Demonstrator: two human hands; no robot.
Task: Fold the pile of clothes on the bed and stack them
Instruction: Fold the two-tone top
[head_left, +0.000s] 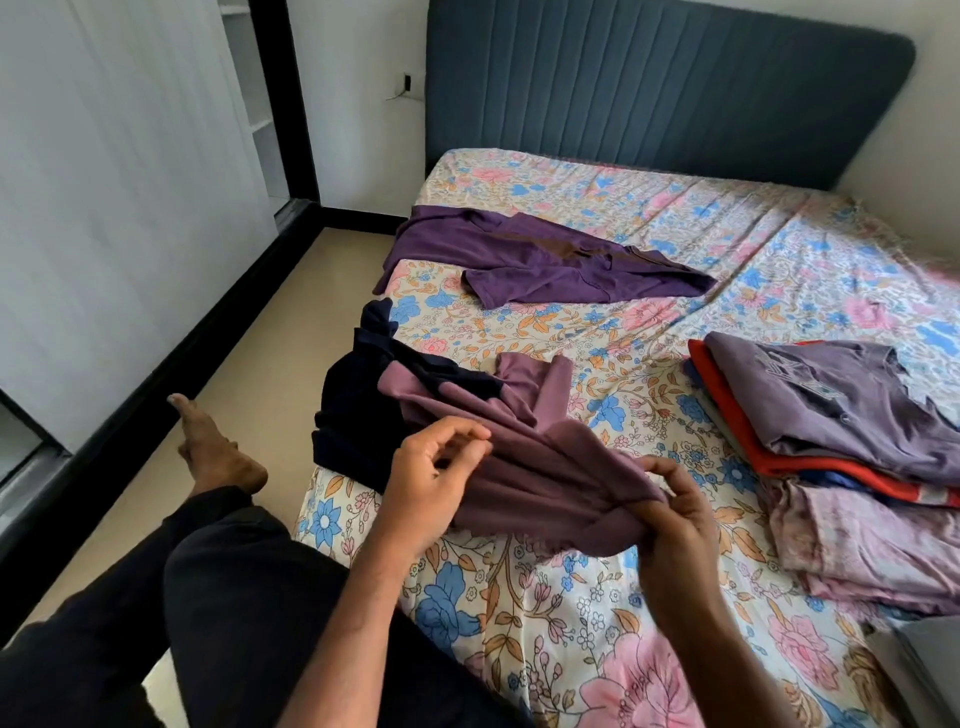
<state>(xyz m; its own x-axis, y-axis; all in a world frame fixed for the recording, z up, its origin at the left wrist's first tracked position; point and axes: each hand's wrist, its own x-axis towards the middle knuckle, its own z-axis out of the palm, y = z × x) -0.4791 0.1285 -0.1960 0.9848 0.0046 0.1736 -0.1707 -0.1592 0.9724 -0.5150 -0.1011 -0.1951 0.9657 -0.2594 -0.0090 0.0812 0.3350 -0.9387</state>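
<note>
As both hands grip, mauve garment (540, 467) bunched

A padded blue-grey headboard (649, 88) with vertical channels stands against the white wall at the far end. A floral sheet (597, 597) in pink, blue and orange covers the mattress. Beige floor (260, 332) runs along the left side, bordered by a black skirting (171, 358). A wall socket (408, 80) with a cable sits left of the headboard. White shelving (254, 98) is recessed at upper left.
</note>
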